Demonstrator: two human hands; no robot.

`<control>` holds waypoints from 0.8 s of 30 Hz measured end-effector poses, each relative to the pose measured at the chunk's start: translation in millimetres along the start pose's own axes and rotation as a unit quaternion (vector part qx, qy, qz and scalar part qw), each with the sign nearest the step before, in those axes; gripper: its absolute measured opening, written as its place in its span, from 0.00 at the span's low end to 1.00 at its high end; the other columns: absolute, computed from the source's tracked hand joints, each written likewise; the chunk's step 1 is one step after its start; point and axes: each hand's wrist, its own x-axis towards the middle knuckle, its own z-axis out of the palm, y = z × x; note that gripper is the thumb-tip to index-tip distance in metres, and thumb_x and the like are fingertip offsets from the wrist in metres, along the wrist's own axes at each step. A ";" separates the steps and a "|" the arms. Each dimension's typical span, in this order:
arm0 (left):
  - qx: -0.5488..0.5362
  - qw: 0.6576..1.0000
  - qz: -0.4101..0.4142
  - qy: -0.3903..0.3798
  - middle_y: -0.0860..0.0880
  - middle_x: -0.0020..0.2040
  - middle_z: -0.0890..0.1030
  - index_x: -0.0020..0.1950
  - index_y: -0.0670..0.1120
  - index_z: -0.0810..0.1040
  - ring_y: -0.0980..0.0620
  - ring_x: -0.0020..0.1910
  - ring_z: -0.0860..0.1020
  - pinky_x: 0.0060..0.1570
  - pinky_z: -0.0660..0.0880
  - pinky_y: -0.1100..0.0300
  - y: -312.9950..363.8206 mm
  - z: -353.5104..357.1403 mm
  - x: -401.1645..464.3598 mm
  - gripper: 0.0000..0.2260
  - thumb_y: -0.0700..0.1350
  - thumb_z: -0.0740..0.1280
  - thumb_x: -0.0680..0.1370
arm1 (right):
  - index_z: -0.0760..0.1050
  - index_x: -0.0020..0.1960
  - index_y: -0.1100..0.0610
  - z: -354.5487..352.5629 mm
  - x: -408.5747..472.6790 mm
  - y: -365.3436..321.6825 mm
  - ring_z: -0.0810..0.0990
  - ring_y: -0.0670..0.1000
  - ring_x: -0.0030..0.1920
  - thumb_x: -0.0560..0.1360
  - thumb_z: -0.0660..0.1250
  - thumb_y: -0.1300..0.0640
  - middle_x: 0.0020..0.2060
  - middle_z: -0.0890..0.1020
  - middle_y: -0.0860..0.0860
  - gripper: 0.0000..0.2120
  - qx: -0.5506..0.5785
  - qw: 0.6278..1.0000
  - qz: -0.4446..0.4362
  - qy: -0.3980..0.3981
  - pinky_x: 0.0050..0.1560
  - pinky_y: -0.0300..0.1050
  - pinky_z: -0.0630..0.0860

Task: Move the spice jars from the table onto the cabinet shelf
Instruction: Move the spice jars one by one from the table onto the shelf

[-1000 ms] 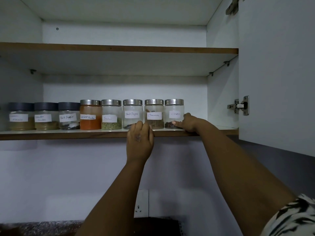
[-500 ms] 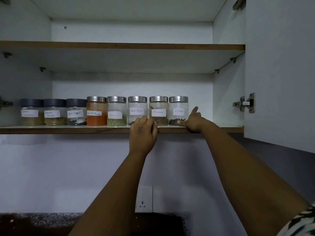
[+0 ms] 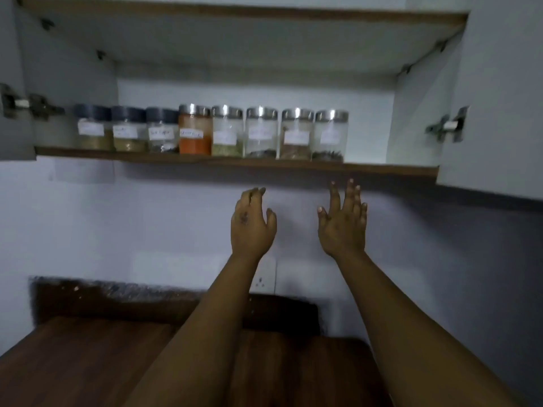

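Standing in one row on the cabinet shelf [image 3: 382, 168], eight spice jars [image 3: 211, 132] run left to right: three with dark lids, then five with metal lids, sides touching or nearly so; the labels are too blurred to read. Below the shelf edge both hands hang in the air, holding nothing. The left hand [image 3: 252, 223] has loosely curved fingers; the right hand [image 3: 343, 221] has fingers spread and straight. Risks: the row sits near the front edge, so a hand rising under or against it could knock a jar off toward the wooden table [image 3: 82, 356]; the open right door [image 3: 499, 92] could strike the end jar if swung carelessly.
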 end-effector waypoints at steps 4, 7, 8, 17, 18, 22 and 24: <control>0.082 0.982 -0.110 -0.127 0.40 0.70 0.71 0.73 0.38 0.66 0.42 0.69 0.70 0.68 0.67 0.50 -69.6 -20.9 -106.4 0.24 0.41 0.64 0.78 | 0.47 0.80 0.51 64.4 -100.8 -20.3 0.41 0.56 0.79 0.83 0.51 0.46 0.79 0.44 0.56 0.29 0.034 0.991 0.032 -0.124 0.78 0.55 0.41; 0.107 0.957 -0.225 -0.150 0.38 0.66 0.73 0.69 0.36 0.69 0.40 0.65 0.72 0.62 0.69 0.50 -120.7 -52.0 -171.7 0.21 0.41 0.65 0.77 | 0.47 0.80 0.51 112.2 -170.9 -41.7 0.40 0.56 0.79 0.82 0.51 0.43 0.79 0.43 0.56 0.30 0.034 0.971 0.032 -0.237 0.77 0.55 0.41; 0.113 0.944 -0.268 -0.156 0.39 0.65 0.72 0.69 0.36 0.69 0.40 0.65 0.72 0.61 0.69 0.50 -134.5 -62.5 -191.3 0.21 0.42 0.65 0.77 | 0.47 0.80 0.51 126.4 -192.5 -49.2 0.40 0.56 0.79 0.82 0.51 0.42 0.79 0.43 0.57 0.30 0.024 0.960 0.027 -0.278 0.77 0.55 0.41; 0.143 0.870 -0.373 -0.288 0.41 0.68 0.70 0.73 0.40 0.64 0.45 0.65 0.71 0.63 0.69 0.53 -233.2 -121.8 -275.2 0.23 0.44 0.62 0.80 | 0.41 0.80 0.47 206.4 -307.6 -135.0 0.45 0.58 0.79 0.66 0.63 0.26 0.79 0.44 0.55 0.53 0.020 0.851 -0.058 -0.521 0.76 0.58 0.47; 0.139 0.865 -0.372 -0.306 0.41 0.69 0.69 0.74 0.40 0.62 0.45 0.66 0.70 0.64 0.69 0.53 -241.1 -126.0 -280.5 0.24 0.44 0.62 0.80 | 0.43 0.80 0.47 212.7 -312.9 -146.0 0.48 0.59 0.78 0.64 0.65 0.25 0.79 0.47 0.55 0.55 0.019 0.847 -0.064 -0.527 0.76 0.59 0.50; 0.116 0.836 -0.378 -0.382 0.42 0.73 0.65 0.76 0.41 0.58 0.43 0.71 0.66 0.69 0.67 0.49 -272.8 -136.1 -298.9 0.28 0.45 0.63 0.78 | 0.53 0.78 0.50 239.6 -330.3 -179.7 0.56 0.60 0.75 0.67 0.72 0.36 0.77 0.55 0.56 0.48 0.015 0.822 -0.045 -0.567 0.72 0.56 0.63; 0.102 0.821 -0.375 -0.419 0.42 0.72 0.65 0.76 0.41 0.58 0.43 0.72 0.65 0.69 0.67 0.52 -287.1 -138.8 -307.5 0.31 0.46 0.66 0.77 | 0.59 0.76 0.50 249.6 -333.2 -184.6 0.62 0.59 0.71 0.69 0.74 0.44 0.73 0.61 0.55 0.41 0.010 0.823 -0.024 -0.567 0.67 0.53 0.68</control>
